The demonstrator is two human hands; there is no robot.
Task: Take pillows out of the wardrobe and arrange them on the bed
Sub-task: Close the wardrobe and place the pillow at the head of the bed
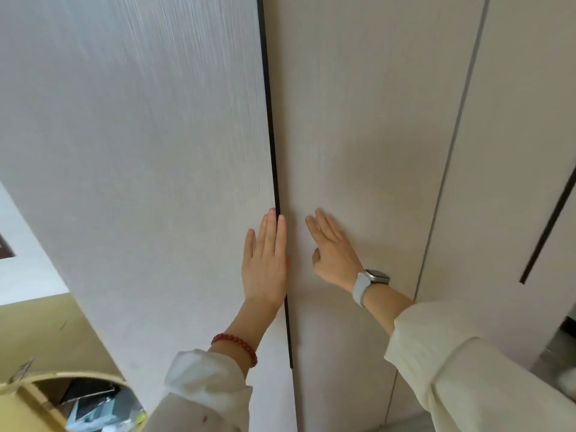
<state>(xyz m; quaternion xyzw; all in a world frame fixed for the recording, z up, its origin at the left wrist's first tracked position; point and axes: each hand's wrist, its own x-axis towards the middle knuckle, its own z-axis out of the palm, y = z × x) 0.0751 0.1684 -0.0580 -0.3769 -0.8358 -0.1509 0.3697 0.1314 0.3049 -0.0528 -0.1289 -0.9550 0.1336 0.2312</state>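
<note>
The wardrobe (358,120) fills the view, doors closed, a dark seam (274,169) between them. The left hand (265,263) lies flat, fingers spread, over the seam; the right hand (335,254) rests flat beside it, holding nothing.

Two hands (265,263), three wardrobe doors (140,151), one mirror (78,403).
</note>
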